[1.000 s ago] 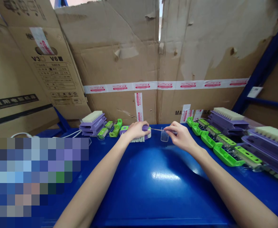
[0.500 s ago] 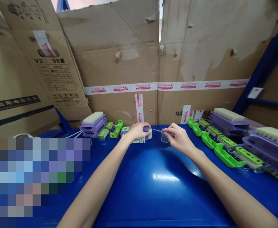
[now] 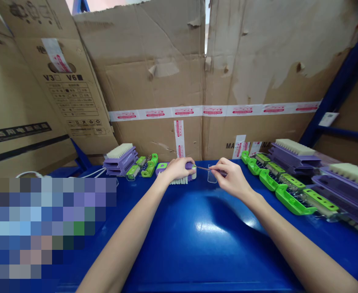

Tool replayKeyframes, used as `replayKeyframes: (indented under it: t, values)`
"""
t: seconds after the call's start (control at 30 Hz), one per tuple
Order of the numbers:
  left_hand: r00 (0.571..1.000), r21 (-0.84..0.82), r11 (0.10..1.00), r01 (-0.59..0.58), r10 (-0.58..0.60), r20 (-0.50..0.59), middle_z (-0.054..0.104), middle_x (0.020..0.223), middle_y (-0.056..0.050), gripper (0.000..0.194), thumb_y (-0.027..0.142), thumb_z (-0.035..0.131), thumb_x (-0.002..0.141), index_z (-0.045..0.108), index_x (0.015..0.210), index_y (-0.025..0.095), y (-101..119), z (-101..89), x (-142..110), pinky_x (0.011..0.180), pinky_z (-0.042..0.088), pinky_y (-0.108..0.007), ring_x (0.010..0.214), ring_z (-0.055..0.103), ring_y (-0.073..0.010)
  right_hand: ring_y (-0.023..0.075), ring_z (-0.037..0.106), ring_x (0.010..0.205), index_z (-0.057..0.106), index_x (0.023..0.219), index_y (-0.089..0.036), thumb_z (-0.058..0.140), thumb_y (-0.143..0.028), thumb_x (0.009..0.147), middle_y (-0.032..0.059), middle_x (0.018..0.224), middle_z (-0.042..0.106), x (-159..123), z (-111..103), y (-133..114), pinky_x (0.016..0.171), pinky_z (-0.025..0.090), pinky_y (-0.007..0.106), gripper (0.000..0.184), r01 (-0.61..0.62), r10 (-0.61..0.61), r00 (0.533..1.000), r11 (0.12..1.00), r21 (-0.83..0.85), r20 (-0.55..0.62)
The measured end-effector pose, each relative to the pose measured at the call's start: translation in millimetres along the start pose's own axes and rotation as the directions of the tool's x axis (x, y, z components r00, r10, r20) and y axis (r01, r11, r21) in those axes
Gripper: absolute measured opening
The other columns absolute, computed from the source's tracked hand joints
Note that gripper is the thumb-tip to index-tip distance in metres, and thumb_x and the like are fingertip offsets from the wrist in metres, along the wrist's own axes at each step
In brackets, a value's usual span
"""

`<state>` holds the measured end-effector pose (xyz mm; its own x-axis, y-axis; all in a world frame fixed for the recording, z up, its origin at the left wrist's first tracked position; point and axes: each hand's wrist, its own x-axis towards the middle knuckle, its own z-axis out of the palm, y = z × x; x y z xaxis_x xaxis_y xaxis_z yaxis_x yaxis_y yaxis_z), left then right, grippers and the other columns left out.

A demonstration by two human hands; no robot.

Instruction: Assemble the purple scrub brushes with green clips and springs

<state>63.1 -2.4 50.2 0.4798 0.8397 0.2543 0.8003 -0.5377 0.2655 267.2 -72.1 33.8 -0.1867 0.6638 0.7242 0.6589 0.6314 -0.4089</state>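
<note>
Near the back of the blue table, my left hand [image 3: 176, 169] is closed over a purple brush [image 3: 193, 176] with green parts, whose cream bristles face toward me. My right hand [image 3: 229, 177] pinches a thin metal tool [image 3: 203, 168] that could be tweezers; its kind is not clear. The tool's tip points left and meets, or nearly meets, the brush's right end. Below the tool a clear plastic piece [image 3: 211, 179] rests on the table, close to my right fingers. Most of the brush's top is hidden under my left hand.
Purple brushes [image 3: 121, 160] are stacked at left beside green parts [image 3: 150, 166]. Along the right side lie a row of green covers [image 3: 293, 201], green-and-cream pieces [image 3: 322, 201] and more purple brushes [image 3: 295, 156]. Cardboard [image 3: 154, 89] walls the back. The lower left is pixelated.
The brush and my left hand have shifted very slightly right. In my right hand the tool's rear end sits a little lower and farther right. Everything else looks the same.
</note>
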Motion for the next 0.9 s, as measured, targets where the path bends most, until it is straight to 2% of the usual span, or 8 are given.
replayKeyframes:
  t: [0.27,0.53,0.73,0.9]
  values:
    - [1.000,0.011,1.000,0.010,-0.010,0.000,0.070,0.099,0.002,0.030,0.043,0.059,0.074,0.063,0.101,0.031,1,-0.5,0,0.082,0.047,-0.032,0.095,0.064,-0.0227,0.0123,0.056,0.066,0.069,0.081,-0.017,0.053,-0.017,0.083,0.0036,0.075,0.058,-1,4,2,0.062,0.044,0.025,0.017,0.019,-0.020,1.000,0.999,-0.044,-0.008]
    - [0.999,0.053,0.998,0.023,-0.022,-0.028,0.070,0.101,0.002,0.029,0.043,0.059,0.075,0.063,0.101,0.032,3,-0.3,-2,0.084,0.047,-0.033,0.097,0.063,-0.0232,0.0134,0.054,0.068,0.057,0.076,-0.017,0.047,-0.015,0.085,0.0045,0.079,0.054,-10,23,1,0.063,0.042,0.024,0.013,0.028,-0.008,0.993,0.986,-0.163,0.119]
    - [0.998,0.096,0.995,0.033,-0.029,-0.047,0.069,0.103,0.001,0.030,0.044,0.058,0.077,0.063,0.104,0.031,2,-1.2,-4,0.082,0.047,-0.031,0.098,0.063,-0.0229,0.0147,0.052,0.070,0.052,0.076,-0.018,0.045,-0.016,0.086,0.0045,0.080,0.053,-15,34,-4,0.064,0.040,0.025,0.013,0.013,0.016,0.991,0.977,-0.212,0.134]
    - [0.997,0.132,0.991,0.037,-0.028,-0.070,0.069,0.106,-0.001,0.031,0.042,0.057,0.078,0.063,0.105,0.030,1,-0.5,-6,0.084,0.047,-0.032,0.099,0.063,-0.0237,0.0147,0.053,0.071,0.052,0.077,-0.018,0.043,-0.016,0.088,0.0049,0.083,0.052,-19,40,-6,0.065,0.041,0.026,0.014,0.009,0.018,0.990,0.982,-0.189,0.138]
